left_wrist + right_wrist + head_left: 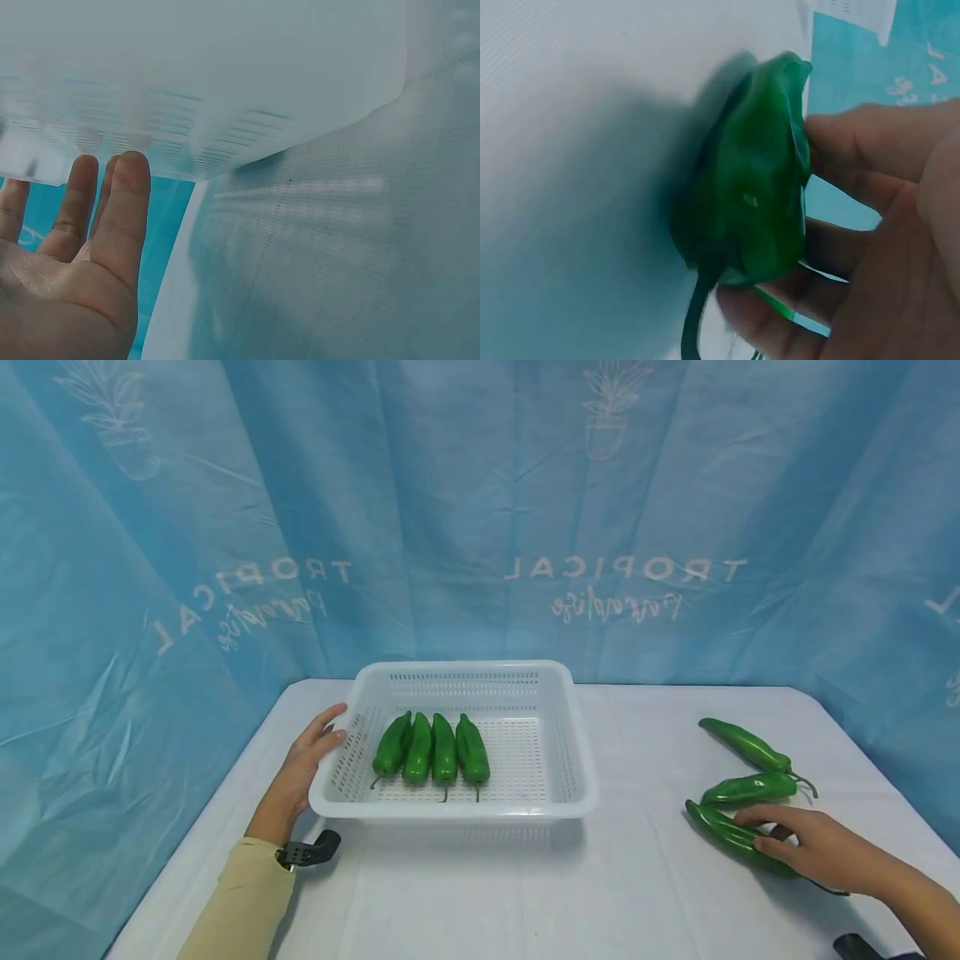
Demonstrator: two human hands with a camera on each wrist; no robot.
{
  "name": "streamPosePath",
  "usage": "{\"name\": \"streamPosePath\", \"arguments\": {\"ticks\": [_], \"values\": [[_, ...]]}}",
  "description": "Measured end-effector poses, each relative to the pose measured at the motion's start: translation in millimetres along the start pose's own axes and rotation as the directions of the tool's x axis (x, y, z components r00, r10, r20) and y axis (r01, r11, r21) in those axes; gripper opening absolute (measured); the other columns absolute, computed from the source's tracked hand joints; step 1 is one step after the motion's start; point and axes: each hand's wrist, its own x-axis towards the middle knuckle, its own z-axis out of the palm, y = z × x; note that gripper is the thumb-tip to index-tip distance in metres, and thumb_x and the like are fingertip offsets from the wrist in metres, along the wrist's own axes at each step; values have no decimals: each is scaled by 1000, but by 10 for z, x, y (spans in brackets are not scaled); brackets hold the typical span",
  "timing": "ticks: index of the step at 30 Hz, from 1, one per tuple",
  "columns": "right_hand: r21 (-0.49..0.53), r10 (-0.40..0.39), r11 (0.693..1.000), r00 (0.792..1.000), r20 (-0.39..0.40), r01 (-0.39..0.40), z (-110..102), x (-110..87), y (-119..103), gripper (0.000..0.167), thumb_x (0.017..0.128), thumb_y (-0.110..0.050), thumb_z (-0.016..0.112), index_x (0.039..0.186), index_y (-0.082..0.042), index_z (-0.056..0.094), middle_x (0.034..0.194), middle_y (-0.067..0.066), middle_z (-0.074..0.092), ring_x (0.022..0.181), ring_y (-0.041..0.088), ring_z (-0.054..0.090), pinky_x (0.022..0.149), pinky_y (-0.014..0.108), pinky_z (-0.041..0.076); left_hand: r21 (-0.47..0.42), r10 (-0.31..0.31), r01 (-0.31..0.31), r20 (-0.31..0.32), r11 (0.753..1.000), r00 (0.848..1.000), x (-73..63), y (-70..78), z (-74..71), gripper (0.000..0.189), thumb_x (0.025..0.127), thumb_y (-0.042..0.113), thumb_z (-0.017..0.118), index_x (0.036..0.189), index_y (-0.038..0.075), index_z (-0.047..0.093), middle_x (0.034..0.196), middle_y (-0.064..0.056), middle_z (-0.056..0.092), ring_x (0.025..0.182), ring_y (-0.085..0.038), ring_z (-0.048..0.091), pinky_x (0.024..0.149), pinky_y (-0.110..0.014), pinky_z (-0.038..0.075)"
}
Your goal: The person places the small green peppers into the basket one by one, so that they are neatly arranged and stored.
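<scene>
A white plastic basket stands left of centre, with several green chili peppers side by side in its left half. My left hand touches the basket's left side with its fingers extended; the left wrist view shows the fingertips against the basket wall. At the right, my right hand grips a long green chili pepper between thumb and fingers. In the right wrist view this pepper has its curved stem towards the camera, and the fingers lie along its side.
Just beyond my right hand lie two more green chili peppers, a nearer one and a farther one. A white cloth covers the table. Blue printed curtains hang behind and at both sides.
</scene>
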Motion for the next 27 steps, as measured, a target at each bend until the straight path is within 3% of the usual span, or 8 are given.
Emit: {"name": "streamPosePath", "arguments": {"ticks": [3, 6, 13, 21, 27], "values": [[71, -29, 997, 997, 68, 24, -5, 4, 31, 41, 94, -25, 66, 127, -2, 59, 119, 19, 66, 91, -20, 48, 66, 19, 52, 2, 7, -7, -4, 1000, 1000, 5, 5, -1, 61, 102, 37, 51, 157, 33, 24, 162, -7, 27, 133, -26, 47, 97, -40, 56], [105, -56, 993, 995, 80, 48, -3, 16, 34, 44, 92, -27, 68, 128, -3, 57, 121, 20, 65, 96, -19, 48, 68, 19, 51, 1, 6, -6, -1, 1000, 1000, 6, 5, -1, 62, 102, 38, 51, 157, 32, 22, 163, -8, 26, 138, -32, 42, 99, -41, 55], [143, 9, 989, 990, 137, -29, -19, 29, -30, 54, 92, -33, 68, 140, -14, 51, 130, 21, 58, 92, -15, 45, 66, 20, 46, 2, 8, -8, 1, 1000, 1000, -9, -13, 19, 62, 103, 37, 50, 158, 31, 21, 163, -8, 26, 143, -38, 38, 102, -46, 52], [70, -22, 997, 997, 69, 17, 13, 40, -73, 35, 96, -31, 63, 125, -12, 63, 122, 16, 63, 84, -14, 46, 65, 19, 49, 1, 25, -25, 16, 1000, 1000, -5, -31, 16, 62, 103, 35, 49, 158, 29, 21, 162, -9, 26, 140, -33, 40, 94, -33, 55], [39, -25, 999, 1000, 4, 25, 1, 19, -132, 33, 92, -24, 68, 123, -12, 64, 126, 19, 62, 93, -19, 48, 68, 19, 53, -9, 9, -9, 6, 1000, 1000, 2, -1, 6, 62, 102, 36, 51, 157, 31, 24, 160, -7, 29, 124, -17, 52, 94, -34, 56]]}}
